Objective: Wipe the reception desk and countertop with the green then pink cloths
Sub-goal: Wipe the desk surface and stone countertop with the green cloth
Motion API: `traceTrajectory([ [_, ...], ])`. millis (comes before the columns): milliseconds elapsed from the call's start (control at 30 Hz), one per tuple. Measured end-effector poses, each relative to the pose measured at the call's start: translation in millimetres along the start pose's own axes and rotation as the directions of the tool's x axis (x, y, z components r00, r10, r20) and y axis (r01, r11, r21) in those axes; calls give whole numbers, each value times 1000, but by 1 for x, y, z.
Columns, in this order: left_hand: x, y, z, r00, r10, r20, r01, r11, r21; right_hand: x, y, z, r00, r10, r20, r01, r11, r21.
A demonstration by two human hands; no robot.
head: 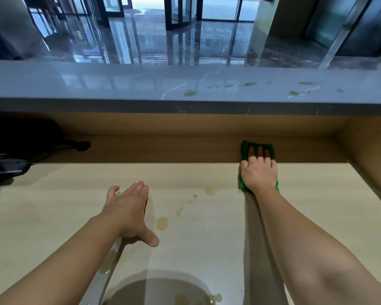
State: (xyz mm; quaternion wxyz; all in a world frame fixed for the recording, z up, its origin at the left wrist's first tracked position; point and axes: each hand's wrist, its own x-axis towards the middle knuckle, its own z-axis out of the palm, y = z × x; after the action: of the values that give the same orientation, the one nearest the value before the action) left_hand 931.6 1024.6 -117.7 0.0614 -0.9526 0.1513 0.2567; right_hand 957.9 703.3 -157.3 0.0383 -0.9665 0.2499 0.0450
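My right hand presses flat on the green cloth far back on the right of the light wooden desk, its fingers stretched straight over the cloth into the shadow under the counter. My left hand hovers or rests open above the desk's middle, fingers straight and thumb spread, holding nothing. Yellowish spill drops trail across the desk between my hands. Above, the grey marble countertop carries more yellowish drops on its right half. No pink cloth is in view.
Black equipment with cables and a dark mouse-like device sit at the desk's left end. A wooden side wall closes the desk on the right. Beyond the counter lies a glossy lobby floor with glass doors.
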Motion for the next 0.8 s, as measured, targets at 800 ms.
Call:
traceTrajectory([
  [800,-76,2,41,986,-146,-81,137,985,-108,-93,-106,25,836,-549,-9,548,833,74],
])
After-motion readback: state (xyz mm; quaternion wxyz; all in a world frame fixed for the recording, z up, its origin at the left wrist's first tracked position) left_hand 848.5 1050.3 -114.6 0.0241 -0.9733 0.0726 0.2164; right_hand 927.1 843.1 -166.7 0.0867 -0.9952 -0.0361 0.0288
